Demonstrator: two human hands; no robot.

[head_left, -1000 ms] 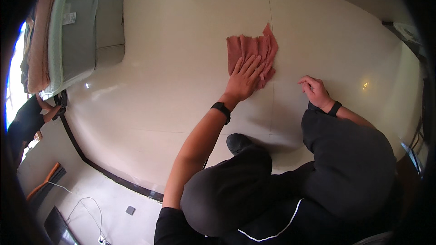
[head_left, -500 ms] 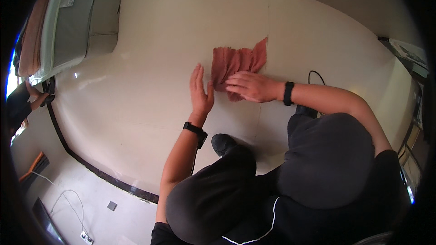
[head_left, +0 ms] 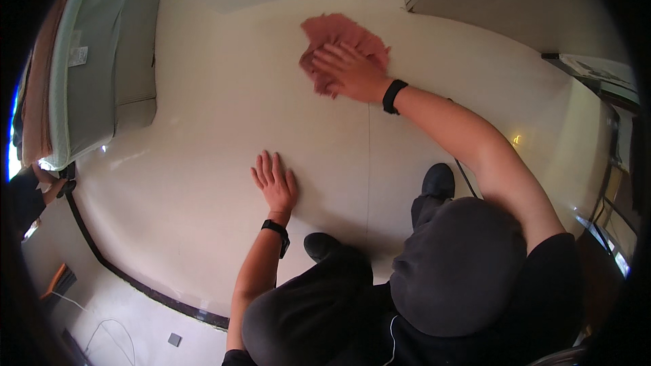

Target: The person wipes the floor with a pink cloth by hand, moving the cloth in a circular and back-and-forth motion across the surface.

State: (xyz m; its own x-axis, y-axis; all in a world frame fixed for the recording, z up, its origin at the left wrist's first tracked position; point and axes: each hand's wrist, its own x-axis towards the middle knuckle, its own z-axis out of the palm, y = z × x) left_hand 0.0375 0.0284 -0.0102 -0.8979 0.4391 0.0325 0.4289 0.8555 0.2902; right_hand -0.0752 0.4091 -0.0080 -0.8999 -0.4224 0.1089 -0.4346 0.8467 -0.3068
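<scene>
A crumpled reddish-pink cloth [head_left: 366, 42] with frayed edges lies on the pale floor ahead of me. On top of it, my right hand [head_left: 351, 73] rests with its fingers stretched out and slightly apart, pressing the cloth down; part of the cloth is hidden under the palm. My left hand [head_left: 277, 186] lies nearer to me and to the left, palm down on the bare floor with fingers spread and nothing in it. Each wrist wears a black band.
A grey-green upholstered bed or sofa [head_left: 95, 68] stands at the far left, with another person's foot [head_left: 64, 187] below it. A large brownish panel [head_left: 502, 10] borders the far right. A dark skirting strip [head_left: 129, 278] runs along the left wall. My dark shoes [head_left: 439, 179] are on the floor.
The cloth and my right hand have moved away from me and slightly left. My left hand has gone from raised beside the cloth to flat on the floor, farther from it.
</scene>
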